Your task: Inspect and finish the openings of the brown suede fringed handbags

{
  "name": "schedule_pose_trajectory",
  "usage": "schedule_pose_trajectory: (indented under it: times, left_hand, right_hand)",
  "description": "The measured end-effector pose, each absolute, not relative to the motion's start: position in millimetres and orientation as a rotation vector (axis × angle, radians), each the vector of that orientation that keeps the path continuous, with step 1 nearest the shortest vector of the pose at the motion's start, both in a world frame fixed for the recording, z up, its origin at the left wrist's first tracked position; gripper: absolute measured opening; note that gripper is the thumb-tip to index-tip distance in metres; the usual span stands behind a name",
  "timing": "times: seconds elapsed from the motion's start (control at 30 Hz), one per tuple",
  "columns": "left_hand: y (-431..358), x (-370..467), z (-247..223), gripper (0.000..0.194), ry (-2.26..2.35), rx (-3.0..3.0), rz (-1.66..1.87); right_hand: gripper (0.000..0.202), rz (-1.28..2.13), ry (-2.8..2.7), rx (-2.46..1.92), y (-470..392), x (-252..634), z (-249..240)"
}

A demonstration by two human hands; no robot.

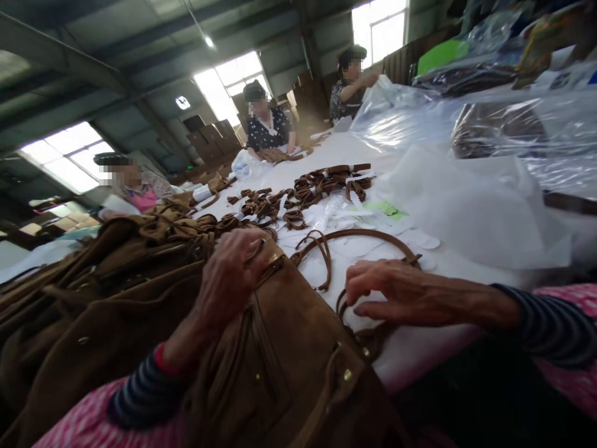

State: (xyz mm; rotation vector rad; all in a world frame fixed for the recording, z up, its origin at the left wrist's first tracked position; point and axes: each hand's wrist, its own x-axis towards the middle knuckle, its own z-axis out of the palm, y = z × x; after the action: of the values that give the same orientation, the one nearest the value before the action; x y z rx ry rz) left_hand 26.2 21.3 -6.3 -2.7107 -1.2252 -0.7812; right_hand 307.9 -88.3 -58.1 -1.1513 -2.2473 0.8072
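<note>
A brown handbag [298, 330] with gold-coloured metal fittings lies slanted in front of me. My left hand [231, 277] is closed at the bag's upper corner, its fingers curled by a strap end and a metal fitting. At the bag's right side is my right hand [385, 289], palm down, with thumb and bent fingers apart. Just beside those fingertips a thin strap loop curves down. Beyond the hand, the bag's long brown handle [368, 234] arches over the white table [448, 264].
More brown bags [116, 317] are heaped at left. Bundled brown straps [321, 185] and white paper pieces [422, 239] lie mid-table. Clear plastic [405, 118] and a white sheet [480, 205] cover the right side. Three co-workers sit across, one a person in dotted clothing [268, 132].
</note>
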Motion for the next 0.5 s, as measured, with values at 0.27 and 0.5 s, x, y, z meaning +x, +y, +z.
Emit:
schedule_pose_trajectory:
  times: [0.27, 0.5]
  left_hand:
    - [-147.4, 41.1, -48.5, 0.060, -0.887, -2.919, -0.320]
    - [-152.0, 26.4, -64.7, 0.026, -0.928, -2.817, -0.789]
  right_hand:
    - [0.011, 0.897, -2.098, -1.087, -105.5, 273.7, -84.3]
    - [0.018, 1.169, -2.090, -1.118, -106.1, 284.8, -83.0]
